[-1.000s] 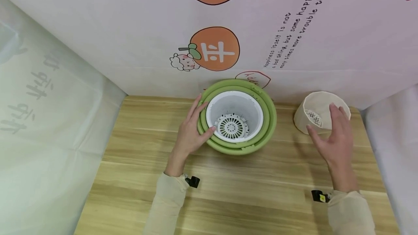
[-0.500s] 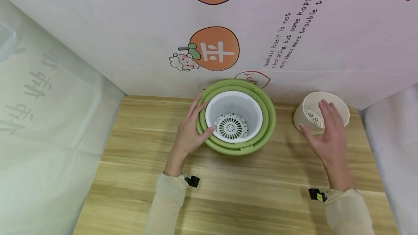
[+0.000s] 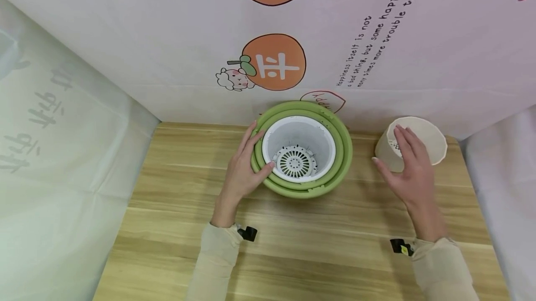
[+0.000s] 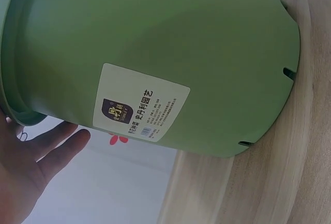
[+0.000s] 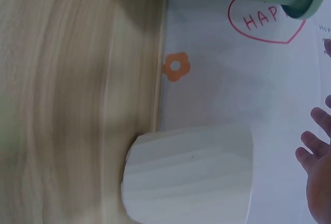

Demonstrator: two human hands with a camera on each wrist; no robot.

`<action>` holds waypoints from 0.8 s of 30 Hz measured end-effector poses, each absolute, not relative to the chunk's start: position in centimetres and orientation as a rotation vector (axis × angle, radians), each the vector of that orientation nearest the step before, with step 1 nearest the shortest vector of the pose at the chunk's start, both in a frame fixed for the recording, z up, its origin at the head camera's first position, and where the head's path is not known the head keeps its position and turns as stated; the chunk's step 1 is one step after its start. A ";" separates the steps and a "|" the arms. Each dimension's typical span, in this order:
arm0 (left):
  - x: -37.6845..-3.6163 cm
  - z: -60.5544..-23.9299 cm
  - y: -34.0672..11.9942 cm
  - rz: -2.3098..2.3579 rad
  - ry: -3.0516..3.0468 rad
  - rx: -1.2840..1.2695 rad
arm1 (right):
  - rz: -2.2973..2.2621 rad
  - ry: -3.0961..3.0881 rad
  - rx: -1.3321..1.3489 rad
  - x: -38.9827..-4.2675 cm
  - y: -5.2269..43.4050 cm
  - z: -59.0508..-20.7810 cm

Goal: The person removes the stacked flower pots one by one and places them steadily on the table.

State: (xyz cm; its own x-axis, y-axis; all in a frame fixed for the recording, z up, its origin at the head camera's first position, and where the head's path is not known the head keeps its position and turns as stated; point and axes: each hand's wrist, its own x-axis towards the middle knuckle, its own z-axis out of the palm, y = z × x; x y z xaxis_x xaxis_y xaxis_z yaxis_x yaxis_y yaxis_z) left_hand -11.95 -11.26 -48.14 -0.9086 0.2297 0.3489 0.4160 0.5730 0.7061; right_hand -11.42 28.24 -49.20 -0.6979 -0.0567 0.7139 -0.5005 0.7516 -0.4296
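Observation:
Nested green flowerpots [image 3: 345,152] stand on the table, with a white flowerpot [image 3: 326,126] inside them; slots pierce its round base. My left hand [image 3: 244,170] holds the stack at its left rim, thumb over the edge. The left wrist view shows the outer green pot's labelled side [image 4: 217,69] and some fingers [image 4: 62,151] below its rim. At the right stands a cream flowerpot [image 3: 433,145] with holes in its bottom. My right hand [image 3: 412,175] hovers over its front left part, fingers spread and holding nothing. In the right wrist view, these fingers [image 5: 313,144] are apart from the cream pot.
The wood-grain table [image 3: 318,254] runs up to a printed white back sheet [image 3: 176,50]. Pale sheets also hang at the left [image 3: 63,175] and right [image 3: 498,189]. The green stack and the cream pot both stand close to the back sheet.
My right hand has moved left across the cream flowerpot, from its right part to its front left part. My left hand and the green stack stay in place.

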 end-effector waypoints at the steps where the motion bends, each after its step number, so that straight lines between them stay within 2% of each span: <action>1: -11.9 -48.2 -11.3 -1.243 -2.584 -0.540 | 0.810 -2.235 0.420 -11.5 28.0 -49.1; 24: -12.0 -48.6 -11.2 -1.243 -2.561 -0.524 | 0.868 -2.233 0.584 -11.8 24.9 -47.4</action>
State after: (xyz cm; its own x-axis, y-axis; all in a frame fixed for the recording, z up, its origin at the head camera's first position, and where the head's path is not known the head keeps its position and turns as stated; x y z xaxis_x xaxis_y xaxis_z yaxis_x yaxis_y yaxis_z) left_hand -11.99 -11.23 -48.63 -0.9051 0.2107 0.3694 0.4205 0.5721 0.7042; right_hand -11.77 24.93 -47.41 -0.6806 -0.1620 0.7145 -0.6019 0.6796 -0.4193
